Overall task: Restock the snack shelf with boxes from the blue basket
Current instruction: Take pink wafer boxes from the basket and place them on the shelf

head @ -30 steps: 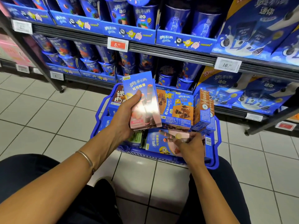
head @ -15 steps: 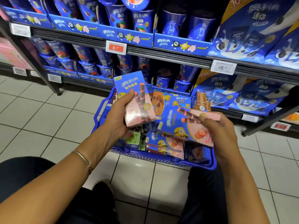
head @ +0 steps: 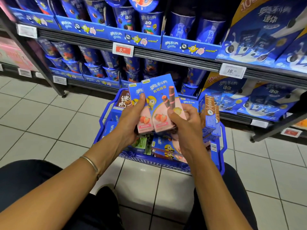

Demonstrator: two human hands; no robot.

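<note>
Above the blue basket [head: 221, 146] I hold two blue-and-pink strawberry wafer-roll boxes side by side, upright and fanned. My left hand [head: 131, 118] grips the rear box [head: 135, 93] from the left, thumb across its front. My right hand [head: 186, 125] grips the front box [head: 159, 97] at its lower right corner, thumb on its face. The basket stands on the floor before the snack shelf [head: 174, 58] and holds several more boxes, some upright, some flat.
Blue cups of mini cookies fill the upper and lower shelf rows [head: 93, 58]. Large blue multipacks [head: 259, 30] stand at the right. Price tags [head: 123, 49] hang on the shelf rail. White tiled floor [head: 41, 113] lies to the left; my dark-clothed knees flank the basket.
My right hand has lifted a strawberry box out of the basket, turned it upright and brought it against the box in my left hand. Both hands have risen a little.
</note>
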